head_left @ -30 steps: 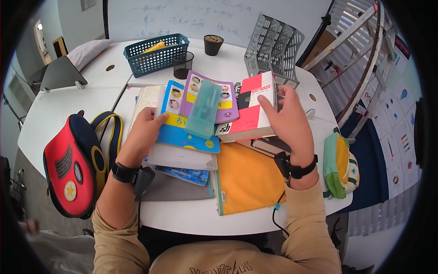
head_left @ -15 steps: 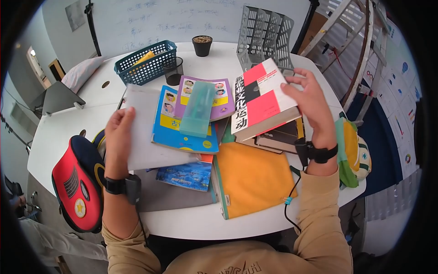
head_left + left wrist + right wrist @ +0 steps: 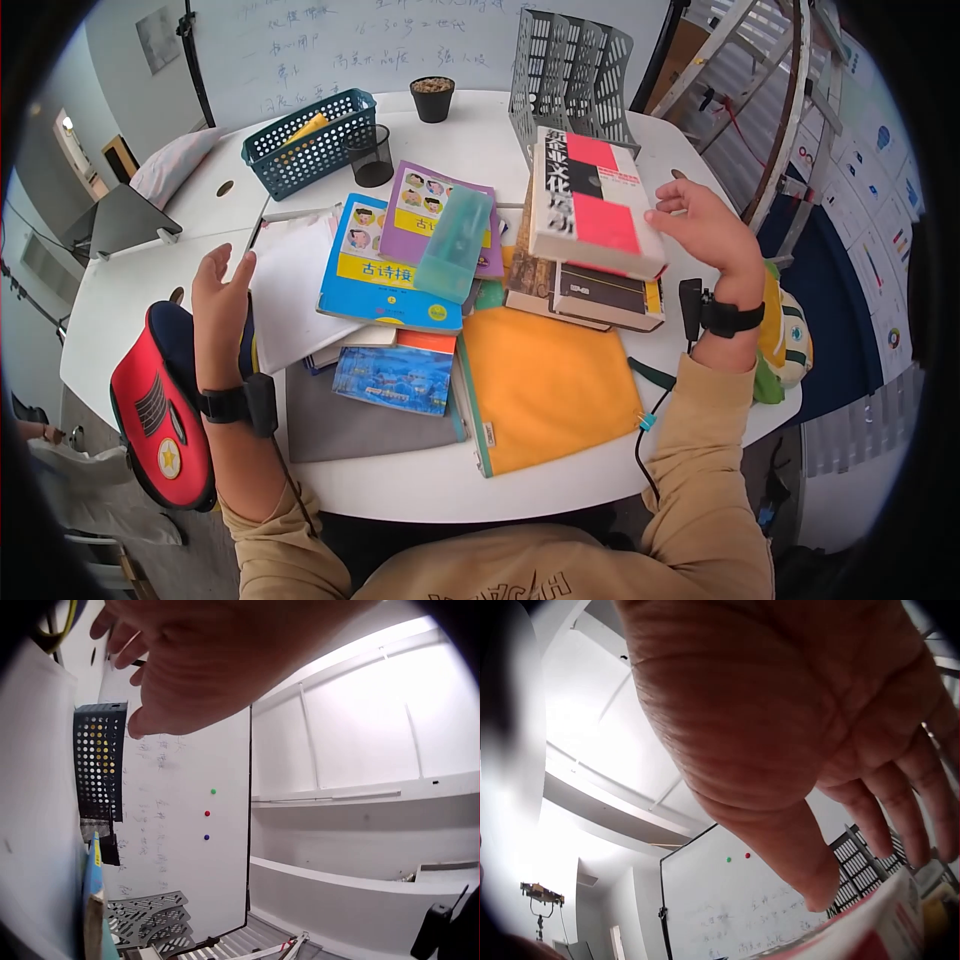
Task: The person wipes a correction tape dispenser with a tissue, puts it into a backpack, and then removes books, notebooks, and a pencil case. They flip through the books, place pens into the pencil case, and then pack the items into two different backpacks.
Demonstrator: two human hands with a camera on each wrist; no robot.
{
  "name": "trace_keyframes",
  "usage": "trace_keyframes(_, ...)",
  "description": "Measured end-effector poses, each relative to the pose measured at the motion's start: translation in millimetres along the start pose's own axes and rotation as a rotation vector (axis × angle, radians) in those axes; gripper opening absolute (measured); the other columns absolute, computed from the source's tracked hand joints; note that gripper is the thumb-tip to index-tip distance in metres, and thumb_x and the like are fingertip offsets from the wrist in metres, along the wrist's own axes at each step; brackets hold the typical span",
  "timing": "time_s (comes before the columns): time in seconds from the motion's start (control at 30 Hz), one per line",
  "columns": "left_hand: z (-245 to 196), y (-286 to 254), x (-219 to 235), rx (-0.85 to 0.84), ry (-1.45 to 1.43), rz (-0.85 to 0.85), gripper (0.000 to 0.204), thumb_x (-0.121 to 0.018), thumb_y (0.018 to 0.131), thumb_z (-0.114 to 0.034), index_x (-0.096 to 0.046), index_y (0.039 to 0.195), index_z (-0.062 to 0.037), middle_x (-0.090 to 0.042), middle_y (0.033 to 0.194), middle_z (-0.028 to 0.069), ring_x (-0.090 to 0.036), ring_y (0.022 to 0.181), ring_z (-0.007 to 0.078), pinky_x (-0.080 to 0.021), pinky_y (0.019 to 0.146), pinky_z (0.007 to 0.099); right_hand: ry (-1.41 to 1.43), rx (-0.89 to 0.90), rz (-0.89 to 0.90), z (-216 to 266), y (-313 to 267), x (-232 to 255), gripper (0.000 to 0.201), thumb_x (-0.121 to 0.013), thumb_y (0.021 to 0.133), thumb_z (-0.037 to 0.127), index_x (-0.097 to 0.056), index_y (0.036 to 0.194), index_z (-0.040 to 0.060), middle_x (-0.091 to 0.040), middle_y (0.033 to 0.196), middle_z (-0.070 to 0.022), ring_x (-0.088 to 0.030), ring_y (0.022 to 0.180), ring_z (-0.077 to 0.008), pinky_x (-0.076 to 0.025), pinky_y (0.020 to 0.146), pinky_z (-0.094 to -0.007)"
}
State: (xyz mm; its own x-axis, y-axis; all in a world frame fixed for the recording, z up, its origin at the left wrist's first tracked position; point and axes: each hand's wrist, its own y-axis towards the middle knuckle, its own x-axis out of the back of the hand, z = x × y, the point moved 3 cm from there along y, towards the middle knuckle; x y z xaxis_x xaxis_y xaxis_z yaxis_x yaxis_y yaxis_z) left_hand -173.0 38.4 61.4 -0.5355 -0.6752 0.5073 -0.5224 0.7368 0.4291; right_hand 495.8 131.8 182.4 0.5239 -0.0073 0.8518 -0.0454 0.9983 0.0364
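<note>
My left hand [image 3: 221,305] is raised with fingers apart, just left of a white plastic folder [image 3: 290,290], holding nothing. My right hand [image 3: 711,228] has loosely bent, spread fingers beside the right edge of a thick red-and-white book [image 3: 600,205]; whether the thumb touches it I cannot tell. That book lies on dark books [image 3: 610,297]. Between the hands, a blue book [image 3: 375,290] and a purple book [image 3: 412,205] overlap, with a translucent teal case [image 3: 455,245] across them. Nearer me are a blue picture booklet [image 3: 393,378], a grey pouch [image 3: 350,430] and an orange pouch [image 3: 550,390].
A teal basket [image 3: 310,150], a black mesh cup [image 3: 369,160] and a small pot [image 3: 433,102] stand at the back, with a grey file rack [image 3: 570,85] right of them. A red bag [image 3: 165,410] is at the left edge, a green-yellow bag [image 3: 785,335] at the right.
The red-and-white book has turned and come down on the dark books, and my right hand has loosened. My left hand has let go of the white folder and moved left.
</note>
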Motion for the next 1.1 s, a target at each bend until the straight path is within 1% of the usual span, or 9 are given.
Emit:
trace_keyframes(0.13,-80,-34,-18,-0.176,-0.098,0.135,0.055,-0.087,0.105,-0.025,-0.069,0.150,-0.0001,-0.074,0.150,0.0175,-0.069,0.140,0.0323,-0.055,0.117,0.0464,-0.162,0.242,-0.227,58,-34,-12,0.055,-0.084,0.105,0.032,-0.068,0.146,-0.0006,-0.075,0.139,-0.0229,-0.074,0.128,-0.0311,-0.059,0.108,-0.0409)
trace_keyframes(0.17,-95,-43,-27,-0.206,-0.127,0.236,0.058,-0.088,0.105,-0.025,-0.067,0.153,0.0005,-0.071,0.154,0.0194,-0.066,0.144,0.0330,-0.053,0.120,0.0478,0.087,0.201,-0.125,89,-47,-20,0.050,-0.085,0.104,0.027,-0.069,0.144,0.0025,-0.073,0.142,-0.0242,-0.073,0.130,-0.0357,-0.058,0.111,-0.0423)
trace_keyframes(0.27,-120,-78,-48,-0.270,-0.015,0.462,0.082,-0.095,0.097,-0.029,-0.058,0.162,0.0019,-0.064,0.160,0.0242,-0.061,0.150,0.0362,-0.050,0.123,0.0502,0.045,0.668,-0.106,128,-61,-63,0.050,-0.086,0.101,0.021,-0.068,0.144,0.0026,-0.070,0.146,-0.0247,-0.071,0.135,-0.0396,-0.057,0.114,-0.0453)
trace_keyframes(0.33,-124,-88,-57,-0.391,0.135,0.485,0.105,-0.103,0.085,-0.031,-0.049,0.168,0.0041,-0.062,0.158,0.0269,-0.058,0.148,0.0411,-0.050,0.123,0.0522,0.032,0.875,0.039,144,-66,-102,0.055,-0.086,0.099,0.016,-0.066,0.149,0.0031,-0.066,0.153,-0.0248,-0.066,0.144,-0.0424,-0.054,0.121,-0.0483)
trace_keyframes(0.53,-134,-96,-63,-0.490,-0.017,0.442,0.113,-0.109,0.072,-0.029,-0.053,0.162,0.0067,-0.068,0.139,0.0258,-0.061,0.134,0.0456,-0.049,0.120,0.0536,-0.067,0.965,0.108,160,-80,-189,0.064,-0.087,0.101,0.024,-0.062,0.158,0.0084,-0.050,0.174,-0.0251,-0.044,0.165,-0.0497,-0.043,0.134,-0.0551)
trace_keyframes(0.73,-130,-97,-66,-0.424,-0.064,0.455,0.109,-0.109,0.072,-0.028,-0.054,0.160,0.0057,-0.067,0.141,0.0241,-0.060,0.135,0.0442,-0.049,0.120,0.0533,-0.350,0.655,0.120,141,-71,-194,0.075,-0.091,0.096,0.030,-0.057,0.155,-0.0040,-0.042,0.174,-0.0358,-0.038,0.167,-0.0547,-0.034,0.139,-0.0600)
trace_keyframes(0.83,-128,-98,-68,-0.407,-0.068,0.446,0.109,-0.108,0.073,-0.025,-0.053,0.162,0.0051,-0.066,0.146,0.0238,-0.060,0.139,0.0433,-0.051,0.119,0.0517,-0.295,0.631,0.147,140,-71,-195,0.079,-0.092,0.096,0.032,-0.056,0.155,-0.0047,-0.042,0.173,-0.0379,-0.038,0.167,-0.0542,-0.032,0.140,-0.0600)
trace_keyframes(0.97,-132,-97,-64,-0.459,-0.025,0.480,0.109,-0.108,0.076,-0.017,-0.049,0.167,0.0003,-0.059,0.157,0.0224,-0.059,0.145,0.0393,-0.063,0.114,0.0457,-0.159,0.881,0.117,143,-69,-207,0.077,-0.090,0.095,0.027,-0.055,0.156,-0.0052,-0.044,0.173,-0.0345,-0.039,0.168,-0.0504,-0.031,0.140,-0.0605)
trace_keyframes(1.1,-135,-94,-61,-0.448,0.026,0.523,0.110,-0.109,0.073,-0.018,-0.053,0.166,-0.0045,-0.065,0.153,0.0210,-0.060,0.144,0.0417,-0.052,0.121,0.0503,-0.137,0.937,0.140,141,-67,-219,0.071,-0.083,0.096,0.013,-0.054,0.158,-0.0061,-0.049,0.171,-0.0310,-0.044,0.165,-0.0476,-0.030,0.140,-0.0633)
